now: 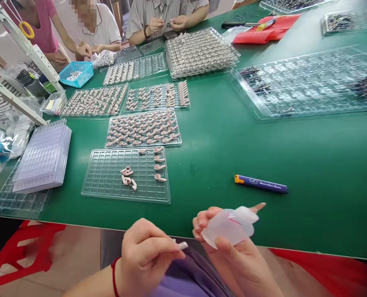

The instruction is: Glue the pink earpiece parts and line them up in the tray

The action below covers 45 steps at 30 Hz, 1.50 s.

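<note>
Low in the head view, above my lap, my left hand [149, 253] has its thumb and fingers pinched together, a red cord round the wrist. Whatever lies in the pinch is too small to make out. My right hand [233, 258] grips a translucent white, rounded, bottle-like piece [228, 227] with a pink mark on it; its index finger points away to the right. A clear tray [109, 181] in front of my hands carries several small beige hooked parts [128, 177] in a heap and others along its right side. A purple pen-like cutter [260, 184] with an orange end lies beyond my right hand.
Filled part trays [143, 128] and a tall tray stack [202, 53] stand further back. Empty trays [43, 156] are piled at left, near a blue basket [76, 74]. A wide clear tray [307, 82] lies at right. Co-workers sit across the green table [208, 144].
</note>
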Each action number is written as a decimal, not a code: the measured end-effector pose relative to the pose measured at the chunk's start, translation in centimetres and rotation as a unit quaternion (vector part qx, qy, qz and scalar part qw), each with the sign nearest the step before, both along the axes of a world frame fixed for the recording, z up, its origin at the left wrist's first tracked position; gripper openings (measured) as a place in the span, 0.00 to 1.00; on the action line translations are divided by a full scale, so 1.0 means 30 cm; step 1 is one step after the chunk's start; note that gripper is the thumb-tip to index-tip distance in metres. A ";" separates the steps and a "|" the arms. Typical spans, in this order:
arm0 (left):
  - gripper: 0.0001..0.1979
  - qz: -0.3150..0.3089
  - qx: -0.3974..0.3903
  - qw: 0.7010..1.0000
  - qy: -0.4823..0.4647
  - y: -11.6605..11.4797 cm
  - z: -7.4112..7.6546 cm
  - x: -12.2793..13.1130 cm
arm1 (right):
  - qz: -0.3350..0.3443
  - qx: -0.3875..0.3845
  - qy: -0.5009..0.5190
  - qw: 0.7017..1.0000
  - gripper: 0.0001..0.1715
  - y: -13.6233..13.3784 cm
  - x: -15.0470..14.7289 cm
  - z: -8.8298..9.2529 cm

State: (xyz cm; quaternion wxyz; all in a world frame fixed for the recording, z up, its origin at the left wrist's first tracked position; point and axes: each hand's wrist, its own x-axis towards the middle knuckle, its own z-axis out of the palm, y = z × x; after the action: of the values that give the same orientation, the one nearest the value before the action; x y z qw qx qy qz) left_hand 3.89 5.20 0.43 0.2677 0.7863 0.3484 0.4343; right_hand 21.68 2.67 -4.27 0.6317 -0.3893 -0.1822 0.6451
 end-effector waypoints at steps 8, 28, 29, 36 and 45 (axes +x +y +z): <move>0.04 0.006 0.005 0.998 0.061 0.139 -0.029 -0.022 | -0.103 0.027 -0.109 0.988 0.19 0.053 0.078 -0.003; 0.08 0.059 0.115 0.940 0.316 0.365 0.018 -0.110 | -0.111 -0.010 -0.061 0.992 0.20 0.064 0.080 -0.013; 0.06 0.109 0.077 0.934 0.331 0.382 0.026 -0.129 | -0.110 -0.013 -0.060 0.992 0.20 0.065 0.079 -0.012; 0.07 0.175 -0.068 0.901 0.390 0.473 0.039 -0.160 | -0.112 -0.016 -0.062 0.992 0.20 0.066 0.075 -0.015; 0.08 0.194 -0.065 0.945 0.256 0.402 0.056 -0.162 | -0.096 0.003 -0.080 0.992 0.19 0.061 0.079 -0.022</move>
State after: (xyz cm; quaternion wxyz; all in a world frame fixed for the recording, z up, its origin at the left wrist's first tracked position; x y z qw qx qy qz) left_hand -0.96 17.25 2.12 0.1308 0.7692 0.5782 0.2385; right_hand 24.04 4.51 -4.93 0.6757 -0.4533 -0.1954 0.5476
